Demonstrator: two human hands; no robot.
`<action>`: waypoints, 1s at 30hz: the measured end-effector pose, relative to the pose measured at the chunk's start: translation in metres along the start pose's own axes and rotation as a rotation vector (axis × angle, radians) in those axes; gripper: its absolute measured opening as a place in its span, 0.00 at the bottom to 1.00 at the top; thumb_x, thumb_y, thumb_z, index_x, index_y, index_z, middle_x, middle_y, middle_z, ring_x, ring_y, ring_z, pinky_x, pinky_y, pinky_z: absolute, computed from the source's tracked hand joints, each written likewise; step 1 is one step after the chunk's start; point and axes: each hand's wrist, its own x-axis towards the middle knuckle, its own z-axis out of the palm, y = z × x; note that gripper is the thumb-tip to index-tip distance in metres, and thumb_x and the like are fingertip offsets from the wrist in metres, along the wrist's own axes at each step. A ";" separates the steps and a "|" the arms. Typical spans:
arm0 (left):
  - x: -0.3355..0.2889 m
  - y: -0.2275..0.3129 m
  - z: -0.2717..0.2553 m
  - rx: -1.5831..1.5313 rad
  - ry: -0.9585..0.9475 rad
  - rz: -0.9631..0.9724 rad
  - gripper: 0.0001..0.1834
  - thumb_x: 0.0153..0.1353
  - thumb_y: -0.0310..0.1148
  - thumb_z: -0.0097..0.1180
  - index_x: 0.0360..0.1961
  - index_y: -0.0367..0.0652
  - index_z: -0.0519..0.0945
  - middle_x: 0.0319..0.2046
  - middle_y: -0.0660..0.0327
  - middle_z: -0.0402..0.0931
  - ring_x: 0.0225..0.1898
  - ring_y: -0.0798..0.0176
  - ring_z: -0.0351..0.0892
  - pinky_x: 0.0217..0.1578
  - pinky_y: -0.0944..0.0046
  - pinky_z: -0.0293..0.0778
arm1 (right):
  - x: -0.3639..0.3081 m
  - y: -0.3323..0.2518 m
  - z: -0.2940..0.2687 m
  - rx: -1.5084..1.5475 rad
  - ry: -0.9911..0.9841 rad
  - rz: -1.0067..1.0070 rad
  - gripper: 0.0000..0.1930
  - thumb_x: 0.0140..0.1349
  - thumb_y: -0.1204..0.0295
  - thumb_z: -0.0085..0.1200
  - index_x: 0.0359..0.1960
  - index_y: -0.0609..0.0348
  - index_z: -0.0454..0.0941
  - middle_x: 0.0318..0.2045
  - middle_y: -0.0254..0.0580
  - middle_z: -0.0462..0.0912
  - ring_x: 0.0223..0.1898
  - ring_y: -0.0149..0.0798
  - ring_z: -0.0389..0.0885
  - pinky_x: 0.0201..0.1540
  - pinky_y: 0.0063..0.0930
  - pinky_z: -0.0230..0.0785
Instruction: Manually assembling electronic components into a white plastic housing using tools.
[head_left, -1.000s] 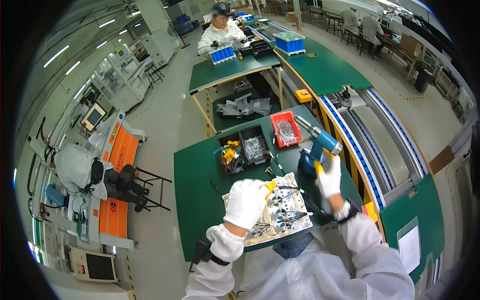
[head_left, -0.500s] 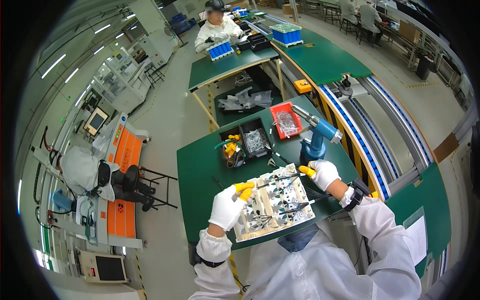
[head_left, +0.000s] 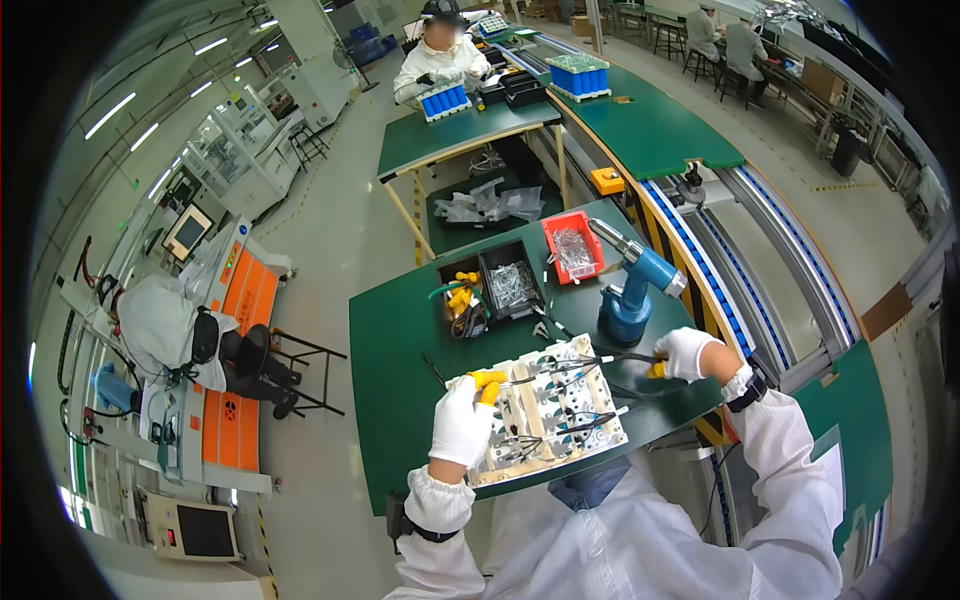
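Note:
A white plastic frame [head_left: 515,437] with metal contact plates and thin black wires lies at the near edge of the green table. My left hand [head_left: 462,425], white-gloved with yellow fingertips, is at the frame's upper left corner. Its thumb and finger are bent together there; what is between them is too small to tell. Off the frame's right side, my right hand [head_left: 688,357] pinches a black cable [head_left: 628,356], which runs back to the frame's upper right corner. Just beyond the cable stands a blue rivet gun [head_left: 630,310], nose tilted up to the left.
Behind the frame sit a black bin [head_left: 512,285] of small metal parts, another with yellow-handled tools [head_left: 464,302], and a red bin [head_left: 573,247] of rivets. A conveyor [head_left: 715,250] runs along the right. A co-worker [head_left: 440,65] sits at the far table [head_left: 470,135].
My right hand has moved right, away from the frame, drawing the black cable out over the table. My left hand has stayed at the frame's corner.

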 end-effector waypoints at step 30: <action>0.002 0.011 0.005 -0.145 0.079 0.044 0.11 0.67 0.28 0.59 0.49 0.38 0.83 0.46 0.52 0.85 0.44 0.51 0.85 0.47 0.61 0.79 | -0.040 -0.018 0.052 0.353 0.605 0.208 0.12 0.61 0.66 0.67 0.40 0.59 0.84 0.36 0.50 0.86 0.36 0.47 0.86 0.38 0.33 0.77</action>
